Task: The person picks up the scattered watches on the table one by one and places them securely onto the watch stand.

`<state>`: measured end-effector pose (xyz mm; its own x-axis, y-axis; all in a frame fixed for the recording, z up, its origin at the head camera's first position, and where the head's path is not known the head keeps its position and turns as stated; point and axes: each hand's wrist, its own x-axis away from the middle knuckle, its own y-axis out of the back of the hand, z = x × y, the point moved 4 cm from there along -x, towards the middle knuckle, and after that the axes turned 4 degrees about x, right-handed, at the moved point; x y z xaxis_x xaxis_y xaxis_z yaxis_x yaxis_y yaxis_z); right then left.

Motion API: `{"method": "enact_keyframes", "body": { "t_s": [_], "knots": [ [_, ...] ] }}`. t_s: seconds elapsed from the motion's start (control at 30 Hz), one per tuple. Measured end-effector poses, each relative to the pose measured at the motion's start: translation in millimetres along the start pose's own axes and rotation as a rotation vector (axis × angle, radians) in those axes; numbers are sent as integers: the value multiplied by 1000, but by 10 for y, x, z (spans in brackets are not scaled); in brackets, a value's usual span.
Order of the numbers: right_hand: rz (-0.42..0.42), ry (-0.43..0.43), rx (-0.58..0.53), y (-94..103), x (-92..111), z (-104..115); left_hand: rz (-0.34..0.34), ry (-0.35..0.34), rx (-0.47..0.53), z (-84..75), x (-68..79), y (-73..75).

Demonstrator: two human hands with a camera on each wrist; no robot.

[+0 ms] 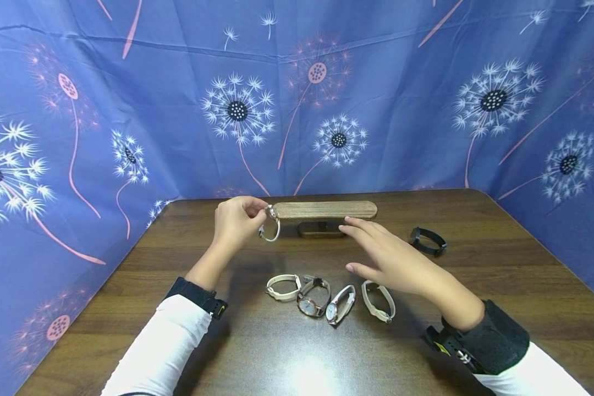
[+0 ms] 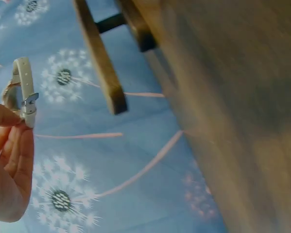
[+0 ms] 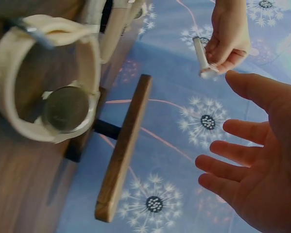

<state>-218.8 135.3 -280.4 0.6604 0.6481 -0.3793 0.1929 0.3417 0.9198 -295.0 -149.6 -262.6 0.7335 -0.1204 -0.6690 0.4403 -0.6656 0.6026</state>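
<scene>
My left hand [image 1: 235, 221] pinches a white-strapped wristwatch [image 2: 25, 75] between thumb and fingers. Its buckled strap forms a loop, and it hangs at the left end of a wooden display stand [image 1: 326, 209]. Whether the watch touches the bar cannot be told from the head view; in the left wrist view a gap shows between them. Close to the stand's right end, my right hand [image 1: 388, 258] is held in the air with fingers extended and slightly spread, holding nothing. The stand has a bare horizontal bar on a short post and base [image 1: 322, 230].
In front of the stand lie a cream watch [image 1: 279, 297], a grey-strapped watch [image 1: 309, 306], a white watch [image 1: 332, 312] and another cream watch [image 1: 382, 315]. A black watch [image 1: 434, 251] lies at right. Blue dandelion-patterned cloth [image 1: 401, 99] hangs behind the wooden table [image 1: 178, 231].
</scene>
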Motion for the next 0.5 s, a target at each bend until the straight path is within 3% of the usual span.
{"method": "enact_keyframes", "body": {
  "t_s": [0.1, 0.2, 0.5],
  "knots": [
    [-27, 19, -6, 46, -63, 36, -75, -81, 87, -145, 0, 38],
    [-74, 53, -6, 111, -137, 81, -104, -129, 221, -287, 3, 60],
    [-259, 199, -19, 341, -358, 282, -29, -116, 636, -615, 58, -7]
  ]
}}
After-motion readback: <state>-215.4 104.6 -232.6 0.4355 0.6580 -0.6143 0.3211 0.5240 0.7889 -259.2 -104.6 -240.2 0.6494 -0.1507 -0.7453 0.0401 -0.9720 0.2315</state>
